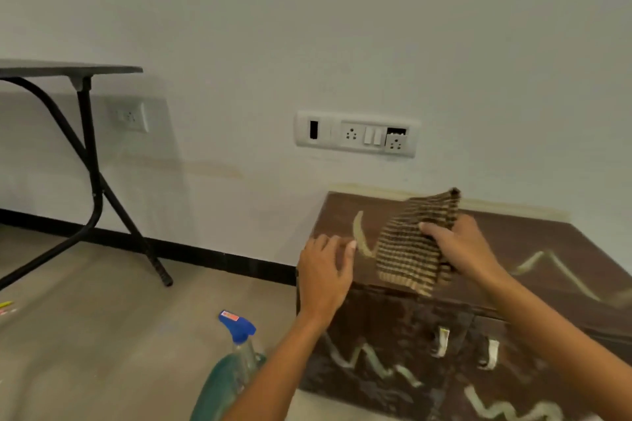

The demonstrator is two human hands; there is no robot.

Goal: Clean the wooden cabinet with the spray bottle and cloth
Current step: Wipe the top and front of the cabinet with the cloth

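A low dark brown wooden cabinet (533, 243) stands against the wall at the right, with pale zigzag marks on its top and front doors. My right hand (458, 243) grips a brown striped cloth (410, 249) held just above the cabinet top. My left hand (325, 270) hovers with its fingers apart at the cabinet's left front corner, close to the cloth and holding nothing. A clear spray bottle (241, 342) with a blue trigger head stands on the floor to the left of the cabinet, below my left forearm.
A black folding table (78, 70) with crossed metal legs stands at the left. A switch and socket panel (357, 134) sits on the wall above the cabinet. A teal shape (222, 386) lies by the bottle. Small coloured items lie at the far left floor edge.
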